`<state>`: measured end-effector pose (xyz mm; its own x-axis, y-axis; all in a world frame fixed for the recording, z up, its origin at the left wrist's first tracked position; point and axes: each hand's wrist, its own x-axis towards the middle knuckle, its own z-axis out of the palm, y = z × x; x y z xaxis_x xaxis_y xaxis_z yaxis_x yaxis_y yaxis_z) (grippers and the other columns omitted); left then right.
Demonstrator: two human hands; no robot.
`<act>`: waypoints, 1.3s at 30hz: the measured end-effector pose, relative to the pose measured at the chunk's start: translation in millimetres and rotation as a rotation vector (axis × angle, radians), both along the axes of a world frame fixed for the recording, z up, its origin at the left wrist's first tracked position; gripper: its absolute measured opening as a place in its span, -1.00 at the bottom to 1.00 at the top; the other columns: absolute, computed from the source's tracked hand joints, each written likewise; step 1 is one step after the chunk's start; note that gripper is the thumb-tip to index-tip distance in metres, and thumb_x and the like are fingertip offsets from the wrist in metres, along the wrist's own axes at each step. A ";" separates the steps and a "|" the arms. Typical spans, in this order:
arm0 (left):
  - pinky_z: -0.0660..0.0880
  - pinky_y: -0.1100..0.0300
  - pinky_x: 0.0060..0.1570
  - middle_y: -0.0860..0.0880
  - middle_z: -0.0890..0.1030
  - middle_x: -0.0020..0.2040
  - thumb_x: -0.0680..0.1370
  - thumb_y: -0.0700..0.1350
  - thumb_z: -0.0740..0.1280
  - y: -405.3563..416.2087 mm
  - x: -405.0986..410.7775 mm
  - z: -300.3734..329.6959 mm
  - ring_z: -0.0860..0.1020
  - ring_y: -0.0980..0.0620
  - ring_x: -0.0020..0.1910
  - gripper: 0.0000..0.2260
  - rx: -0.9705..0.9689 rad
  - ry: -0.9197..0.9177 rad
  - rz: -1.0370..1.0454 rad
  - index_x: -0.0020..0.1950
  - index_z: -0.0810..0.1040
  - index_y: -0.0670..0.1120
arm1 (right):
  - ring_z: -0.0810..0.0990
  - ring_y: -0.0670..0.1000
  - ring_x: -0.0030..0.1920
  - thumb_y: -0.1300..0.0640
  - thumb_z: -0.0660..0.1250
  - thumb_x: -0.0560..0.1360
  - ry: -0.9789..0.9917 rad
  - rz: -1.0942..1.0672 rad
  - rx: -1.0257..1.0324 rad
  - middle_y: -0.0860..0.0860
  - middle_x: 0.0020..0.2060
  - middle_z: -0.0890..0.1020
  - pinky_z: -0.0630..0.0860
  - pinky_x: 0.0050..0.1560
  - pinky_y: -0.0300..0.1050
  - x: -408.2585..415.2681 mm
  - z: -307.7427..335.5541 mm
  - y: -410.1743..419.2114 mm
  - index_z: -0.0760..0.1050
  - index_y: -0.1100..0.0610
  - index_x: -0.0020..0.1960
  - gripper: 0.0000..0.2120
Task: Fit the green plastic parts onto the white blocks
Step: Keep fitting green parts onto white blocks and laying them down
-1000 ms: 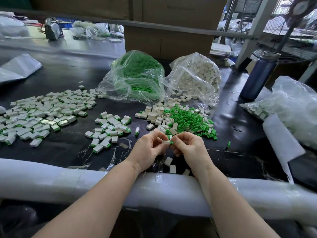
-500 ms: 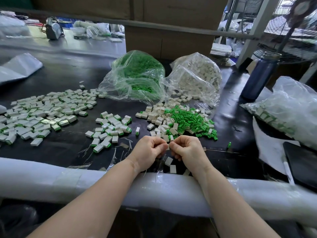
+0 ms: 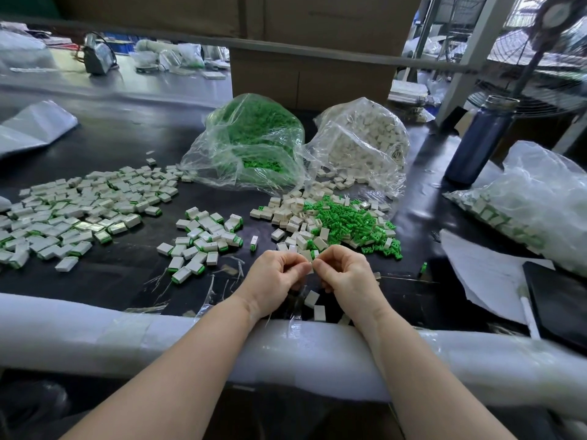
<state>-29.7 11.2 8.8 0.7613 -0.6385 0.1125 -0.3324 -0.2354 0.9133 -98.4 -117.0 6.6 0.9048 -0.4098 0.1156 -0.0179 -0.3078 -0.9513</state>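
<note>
Both hands meet low centre over the black matte tabletop (image 3: 127, 147), forearms resting on the white foam-wrapped table edge (image 3: 95, 338). Left hand (image 3: 273, 277) and right hand (image 3: 346, 274) have fingers curled in, fingertips pinching one small white rectangular plastic block (image 3: 307, 256) between them. A sliver of green shows at the block's right edge; can't tell if a green part is seated in it.

Loose pile of small green plastic parts (image 3: 352, 223) sits at 12 o'clock from the hands, just beyond the fingertips, mixed on its left side with bare white blocks (image 3: 286, 211). Three more bare white blocks (image 3: 319, 312) lie between the wrists, near the foam edge.

At 10 o'clock: small cluster of white blocks with green ends fitted (image 3: 206, 236). At 9–10 o'clock, well apart: big spread of fitted blocks (image 3: 79, 211).

Far side, 12 o'clock: clear plastic bag of green parts (image 3: 254, 141), touching clear plastic bag of white blocks (image 3: 365, 141) on its right.

At 2 o'clock: dark blue cylindrical bottle (image 3: 479, 141), upright. At 3 o'clock: clear bag of fitted blocks (image 3: 524, 204), white paper sheet (image 3: 486, 274), black flat tablet-like slab (image 3: 559, 306) on the paper.
</note>
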 end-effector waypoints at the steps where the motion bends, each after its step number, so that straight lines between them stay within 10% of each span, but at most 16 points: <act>1: 0.39 0.38 -0.28 0.10 0.52 -0.41 0.54 -0.20 0.32 -1.1 0.3 -0.1 0.43 0.24 -0.43 -0.90 -0.012 0.000 0.012 -0.12 0.63 -0.16 | 0.42 -0.13 -0.44 0.27 0.35 0.47 -0.018 -0.007 0.014 -0.05 -0.46 0.50 0.42 -0.37 -0.25 0.4 -0.3 -0.1 0.51 0.08 -0.24 -0.84; 9: 0.50 0.09 -0.14 -0.15 0.55 -0.24 0.47 -0.28 0.39 -2.1 1.2 -3.2 0.51 -0.01 -0.30 -0.84 -0.045 0.027 -0.001 -0.09 0.51 -0.03 | 0.50 -0.14 -0.49 0.32 0.36 0.46 -0.049 -0.050 0.178 -0.05 -0.49 0.59 0.44 -0.47 -0.30 0.1 0.1 -1.9 0.55 0.14 -0.22 -0.86; 39: 0.49 0.03 -0.15 -0.09 0.54 -0.32 0.56 -0.15 0.28 -1.6 1.0 -2.5 0.47 0.01 -0.33 -0.86 0.066 -0.064 -0.008 -0.12 0.60 -0.13 | 0.46 -0.15 -0.41 0.30 0.34 0.48 -0.010 -0.030 0.005 -0.01 -0.39 0.53 0.47 -0.30 -0.19 -0.1 0.2 -1.0 0.51 0.05 -0.21 -0.82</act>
